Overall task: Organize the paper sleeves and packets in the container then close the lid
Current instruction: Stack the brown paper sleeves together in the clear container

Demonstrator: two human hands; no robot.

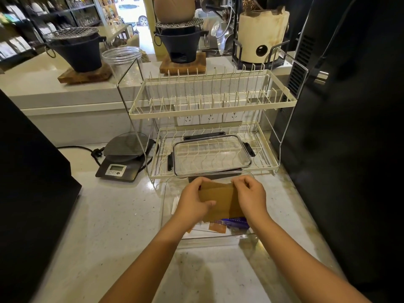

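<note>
A clear plastic container [166, 206] stands open on the counter in front of me. Above it both hands hold a stack of brown paper sleeves [220, 201]: my left hand [192, 204] grips the left edge, my right hand [251, 197] pinches the upper right corner. Under the sleeves, inside the container, lie a blue packet [235, 223], an orange packet [217, 228] and white packets [176, 204]. The clear lid [212, 156] with black clips lies flat on the lower tier of the dish rack behind the container.
A cream two-tier dish rack [209, 106] stands right behind the container. A digital scale [122, 158] sits to its left with a black cord. A large black appliance [349, 127] walls the right side, another dark object [26, 193] the left.
</note>
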